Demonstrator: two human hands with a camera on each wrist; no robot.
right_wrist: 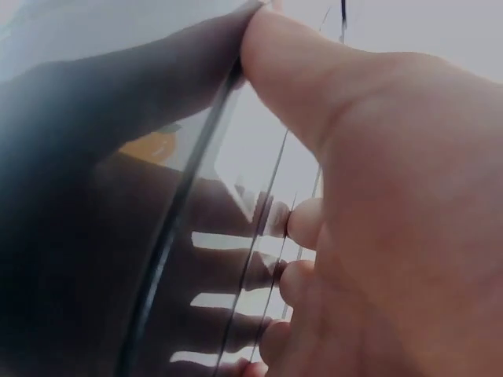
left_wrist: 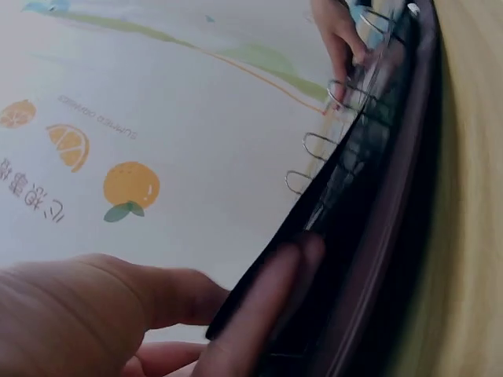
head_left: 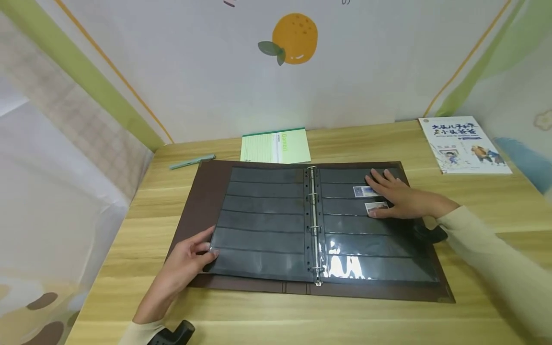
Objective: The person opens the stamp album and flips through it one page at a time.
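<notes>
A dark brown ring-binder stamp album [head_left: 185, 211] lies spread on the table, with black strip-pocket pages on either side of its metal rings [head_left: 314, 225]. At the lower left corner of the left page [head_left: 263, 220], my left hand [head_left: 183, 261] pinches the page edge between thumb and fingers, as the left wrist view shows. My right hand [head_left: 403, 197] rests on the upper part of the right page [head_left: 358, 244], fingers spread. Under its thumb and fingers, two small stamps [head_left: 364, 191] sit in separate strips, partly covered. Clear pocket film reflects the right fingers [right_wrist: 302, 283].
Behind the album lies a pale green notebook [head_left: 267, 147], and a teal pen [head_left: 191, 162] is at its upper left. A white picture book [head_left: 465, 146] lies at the back right of the wooden table [head_left: 258, 318]. A printed curtain [head_left: 194, 72] surrounds the table.
</notes>
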